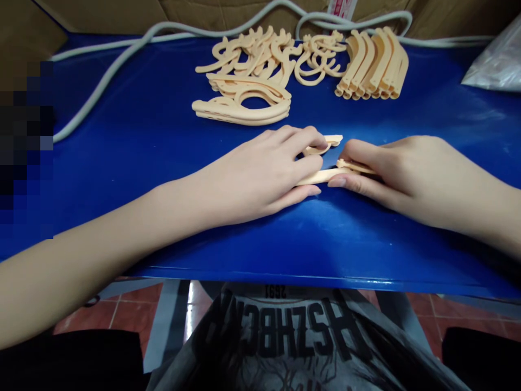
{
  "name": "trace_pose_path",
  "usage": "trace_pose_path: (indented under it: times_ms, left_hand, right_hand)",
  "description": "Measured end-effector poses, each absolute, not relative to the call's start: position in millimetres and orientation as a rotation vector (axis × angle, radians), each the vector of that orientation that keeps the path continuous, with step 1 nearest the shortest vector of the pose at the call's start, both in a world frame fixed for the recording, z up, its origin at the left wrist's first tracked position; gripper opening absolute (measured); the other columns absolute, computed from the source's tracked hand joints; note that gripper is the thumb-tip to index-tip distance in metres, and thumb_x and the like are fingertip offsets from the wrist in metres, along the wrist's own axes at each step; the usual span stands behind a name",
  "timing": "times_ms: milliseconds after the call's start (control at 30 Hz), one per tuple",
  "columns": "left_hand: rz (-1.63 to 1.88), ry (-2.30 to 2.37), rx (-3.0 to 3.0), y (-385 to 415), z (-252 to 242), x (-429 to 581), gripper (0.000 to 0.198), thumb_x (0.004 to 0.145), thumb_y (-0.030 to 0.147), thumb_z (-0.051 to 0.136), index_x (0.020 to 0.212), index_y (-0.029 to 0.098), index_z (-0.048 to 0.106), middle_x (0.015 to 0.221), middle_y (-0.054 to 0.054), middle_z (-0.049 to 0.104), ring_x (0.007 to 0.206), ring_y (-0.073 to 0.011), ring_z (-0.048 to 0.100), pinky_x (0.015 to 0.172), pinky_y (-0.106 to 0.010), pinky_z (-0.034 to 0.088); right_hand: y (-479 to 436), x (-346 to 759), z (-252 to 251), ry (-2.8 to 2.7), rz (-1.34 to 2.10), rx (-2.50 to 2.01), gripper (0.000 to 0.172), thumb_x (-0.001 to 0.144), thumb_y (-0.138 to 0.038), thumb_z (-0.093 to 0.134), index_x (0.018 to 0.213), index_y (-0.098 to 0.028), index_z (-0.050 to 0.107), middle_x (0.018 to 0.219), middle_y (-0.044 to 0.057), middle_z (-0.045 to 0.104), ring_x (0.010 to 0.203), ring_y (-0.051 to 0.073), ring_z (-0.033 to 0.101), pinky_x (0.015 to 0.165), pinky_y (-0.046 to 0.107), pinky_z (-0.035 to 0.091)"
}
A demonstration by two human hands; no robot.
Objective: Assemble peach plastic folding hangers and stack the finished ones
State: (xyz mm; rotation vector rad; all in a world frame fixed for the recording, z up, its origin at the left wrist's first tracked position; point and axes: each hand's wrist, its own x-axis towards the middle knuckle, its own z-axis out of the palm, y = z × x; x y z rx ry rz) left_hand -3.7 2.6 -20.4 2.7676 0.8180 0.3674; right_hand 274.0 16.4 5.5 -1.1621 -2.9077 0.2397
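A peach-coloured plastic piece lies flat on the blue table between my two hands. My left hand rests palm down on its left end, fingers laid over it and pressing it to the table. My right hand comes in from the right with fingers curled, pinching the piece's right end between thumb and fingers. A curved part of the same piece shows above my left fingertips.
Behind my hands lie a stack of curved peach pieces, a heap of tangled hook-shaped ones and a row of upright stacked ones. A grey-white cable loops along the back. A clear plastic bag is at right.
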Motion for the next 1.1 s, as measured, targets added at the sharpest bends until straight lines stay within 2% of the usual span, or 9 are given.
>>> trace_pose_path:
  times_ms: [133,267,367,533,800,933,1100]
  left_hand:
    - [0.406,0.813,2.707,4.5,-20.5,-4.2,0.025,0.117,0.036,0.052,0.114,0.022,0.073,0.170,-0.017,0.061,0.155,-0.0429,0.061,0.134,-0.065,0.048]
    - [0.390,0.805,2.740,5.6,-19.7,-3.9,0.029,0.118,0.037,0.048,0.115,0.022,0.073,0.168,-0.018,0.063,0.151,-0.0422,0.064,0.130,-0.065,0.052]
    - [0.365,0.795,2.772,6.4,-19.4,-3.7,0.034,0.120,0.039,0.045,0.117,0.020,0.074,0.167,-0.021,0.062,0.149,-0.0427,0.064,0.129,-0.065,0.053]
    - [0.391,0.782,2.768,8.0,-20.8,-4.4,0.034,0.120,0.042,0.046,0.115,0.022,0.074,0.166,-0.018,0.064,0.148,-0.0408,0.065,0.130,-0.064,0.053]
    - [0.377,0.780,2.779,6.3,-18.2,-2.7,0.035,0.118,0.036,0.043,0.115,0.020,0.074,0.165,-0.022,0.064,0.145,-0.0416,0.067,0.128,-0.065,0.054]
    - [0.406,0.779,2.762,6.4,-18.6,-2.7,0.032,0.117,0.035,0.045,0.113,0.022,0.075,0.163,-0.019,0.067,0.143,-0.0404,0.068,0.127,-0.064,0.056]
    - [0.423,0.781,2.740,7.0,-19.6,-2.8,0.032,0.118,0.038,0.047,0.111,0.023,0.074,0.163,-0.016,0.067,0.143,-0.0384,0.069,0.128,-0.062,0.056]
  right_hand:
    - [16.3,273.6,5.0,-2.896,0.263,-1.147,0.079,0.116,-0.081,0.020,0.116,-0.021,0.071,0.066,0.001,0.053,0.055,0.017,0.043,0.063,0.035,0.026]
    - [16.1,271.6,6.0,-2.888,0.322,-1.189,0.080,0.113,-0.084,0.020,0.112,-0.021,0.070,0.066,0.002,0.054,0.056,0.017,0.042,0.065,0.036,0.026]
    - [16.2,271.6,6.0,-2.891,0.324,-1.224,0.081,0.112,-0.085,0.021,0.114,-0.021,0.071,0.066,0.003,0.055,0.056,0.019,0.042,0.067,0.037,0.027]
    - [16.6,273.7,5.1,-2.893,0.301,-1.183,0.080,0.114,-0.083,0.023,0.114,-0.021,0.072,0.064,0.002,0.053,0.056,0.018,0.041,0.068,0.037,0.028]
    - [16.5,271.6,5.3,-2.924,0.258,-1.190,0.093,0.114,-0.083,0.017,0.145,-0.014,0.071,0.072,0.007,0.067,0.058,0.021,0.048,0.067,0.037,0.029]
    - [17.6,272.9,3.9,-2.912,0.253,-1.195,0.101,0.110,-0.090,0.012,0.138,-0.016,0.074,0.070,0.007,0.066,0.057,0.021,0.048,0.065,0.036,0.027]
    - [17.0,274.0,4.4,-2.918,0.225,-1.160,0.093,0.113,-0.085,0.014,0.133,-0.018,0.075,0.062,0.002,0.055,0.052,0.019,0.042,0.063,0.035,0.024]
